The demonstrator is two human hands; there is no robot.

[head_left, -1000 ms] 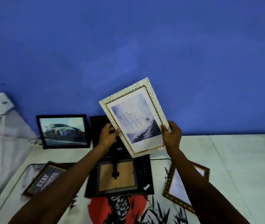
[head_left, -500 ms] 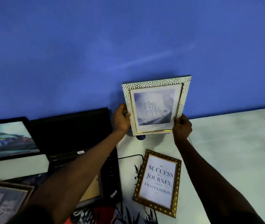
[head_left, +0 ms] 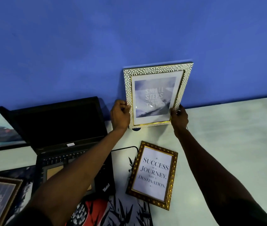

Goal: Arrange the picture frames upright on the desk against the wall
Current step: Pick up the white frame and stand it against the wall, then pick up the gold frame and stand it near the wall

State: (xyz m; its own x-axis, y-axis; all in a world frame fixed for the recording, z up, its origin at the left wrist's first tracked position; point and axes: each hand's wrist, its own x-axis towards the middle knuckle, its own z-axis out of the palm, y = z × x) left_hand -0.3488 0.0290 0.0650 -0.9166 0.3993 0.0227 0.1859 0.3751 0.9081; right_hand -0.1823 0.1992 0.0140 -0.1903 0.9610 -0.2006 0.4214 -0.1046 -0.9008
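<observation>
fingers (head_left: 123,106) on white frame's (head_left: 157,69) sides

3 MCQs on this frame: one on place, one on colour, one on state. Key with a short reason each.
1. Where does the gold frame with the "Success is a journey" print lie?
A. flat on the desk, right of the laptop
B. upright against the wall
C. on the laptop keyboard

2. What colour is the wall?
A. white
B. blue
C. green

3. How is the white pebbled frame held?
A. by the left hand only
B. by nobody
C. by both hands

Key: 1 A, face up beside the laptop. 2 B, plain blue. 3 C, the left hand and right hand grip its lower side edges.
</observation>
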